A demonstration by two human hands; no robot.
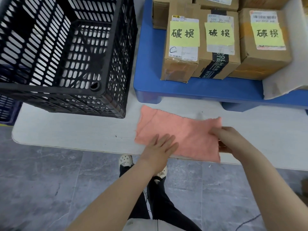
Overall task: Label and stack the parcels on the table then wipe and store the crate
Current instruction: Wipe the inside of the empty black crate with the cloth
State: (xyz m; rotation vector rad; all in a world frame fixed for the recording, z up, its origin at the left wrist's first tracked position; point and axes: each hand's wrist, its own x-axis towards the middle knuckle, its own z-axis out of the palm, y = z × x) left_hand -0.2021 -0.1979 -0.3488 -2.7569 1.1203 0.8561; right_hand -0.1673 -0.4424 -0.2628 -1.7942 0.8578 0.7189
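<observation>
Parcels [218, 42] sit labelled right of the crate [66, 52], so it's wiping time by the look of it: the left hand [160, 147] lies flat and open on the cloth [180, 134] just right of the crate, the right hand [228, 140] pinches its edge, and next comes a lift crateward.

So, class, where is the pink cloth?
Head view, centre: the pink cloth lies at the white table's near edge, right of the black crate, under the left hand, the right hand holding its end.
</observation>
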